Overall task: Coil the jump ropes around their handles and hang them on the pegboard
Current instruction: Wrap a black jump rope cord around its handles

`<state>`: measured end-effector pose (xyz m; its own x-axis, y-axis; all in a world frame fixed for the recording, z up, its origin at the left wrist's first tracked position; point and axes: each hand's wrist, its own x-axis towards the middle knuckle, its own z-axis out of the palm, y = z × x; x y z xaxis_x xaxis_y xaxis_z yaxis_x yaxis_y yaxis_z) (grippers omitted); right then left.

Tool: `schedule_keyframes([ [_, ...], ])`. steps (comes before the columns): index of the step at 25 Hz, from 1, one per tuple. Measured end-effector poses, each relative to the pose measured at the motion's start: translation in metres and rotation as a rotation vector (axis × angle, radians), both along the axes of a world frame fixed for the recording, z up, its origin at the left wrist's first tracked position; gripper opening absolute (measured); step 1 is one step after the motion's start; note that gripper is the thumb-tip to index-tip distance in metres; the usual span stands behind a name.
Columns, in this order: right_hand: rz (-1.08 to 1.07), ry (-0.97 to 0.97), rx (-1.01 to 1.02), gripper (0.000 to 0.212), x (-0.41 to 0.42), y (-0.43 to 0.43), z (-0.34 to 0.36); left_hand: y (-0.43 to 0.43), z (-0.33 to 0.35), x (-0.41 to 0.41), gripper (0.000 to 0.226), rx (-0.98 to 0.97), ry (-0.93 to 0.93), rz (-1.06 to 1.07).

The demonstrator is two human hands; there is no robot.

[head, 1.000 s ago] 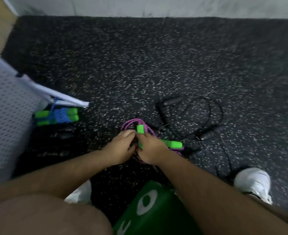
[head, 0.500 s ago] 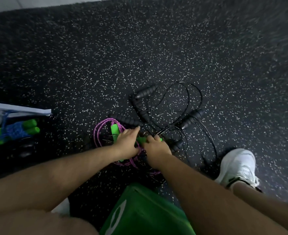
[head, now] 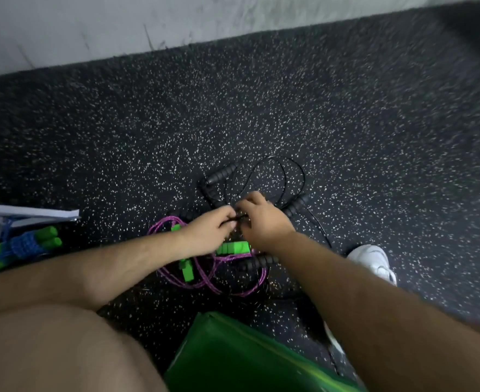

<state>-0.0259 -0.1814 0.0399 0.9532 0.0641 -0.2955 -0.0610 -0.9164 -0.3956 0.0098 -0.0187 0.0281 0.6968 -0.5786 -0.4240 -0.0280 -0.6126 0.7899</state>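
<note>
Floor (head: 346, 137): speckled black rubber.

Black jump rope (head: 295, 207) lies in a loose tangle at centre. Its thin cord loops on the far side of both hands, and ribbed handles (head: 222, 175) are scattered round it.

Left grip (head: 213, 233) pinches a short black stretch of it. Right grip (head: 261, 219) is curled onto the same stretch, touching the left; blur hides the exact hold.

Purple jump rope (head: 165, 221) with green handles (head: 231, 248) lies loose just near of the hands, unheld.

Blue rope (head: 24, 244), coiled on its own green handles, sits far left beside a white panel edge (head: 29, 213).

Judgement: the black cord looks light, thin and springy, likely to snag the purple loops. The handles look stiff and grippy. Best to take a handle, draw the cord free, then wrap.
</note>
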Motion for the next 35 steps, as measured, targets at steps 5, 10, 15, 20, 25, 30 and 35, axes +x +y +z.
schedule_keyframes([
  [5,0.08,-0.074,-0.08,0.015,0.016,-0.03,0.138,-0.004,0.137,0.02,0.013,-0.014,-0.054,-0.135],
  [10,0.117,-0.246,-0.096,0.026,0.008,-0.056,0.276,-0.004,0.267,0.014,0.022,-0.039,-0.205,-0.035],
  [15,0.023,-0.279,0.121,0.026,-0.02,-0.06,0.327,0.003,0.343,-0.008,0.022,-0.228,-0.405,0.206],
  [20,-0.047,-0.211,0.067,0.028,-0.027,-0.061,0.329,0.047,0.358,-0.027,0.021,-0.499,-0.456,0.447],
  [25,-0.232,-0.414,0.341,0.031,-0.016,-0.031,0.342,0.052,0.334,-0.035,0.019,-0.478,-0.311,0.344],
  [30,-0.255,-0.652,0.58,0.016,0.001,-0.013,0.357,0.038,0.327,-0.024,0.019,-0.495,-0.212,0.329],
  [35,-0.209,-0.824,0.737,0.033,0.011,-0.008,0.368,0.03,0.32,-0.015,0.022,-0.423,-0.2,0.304],
])
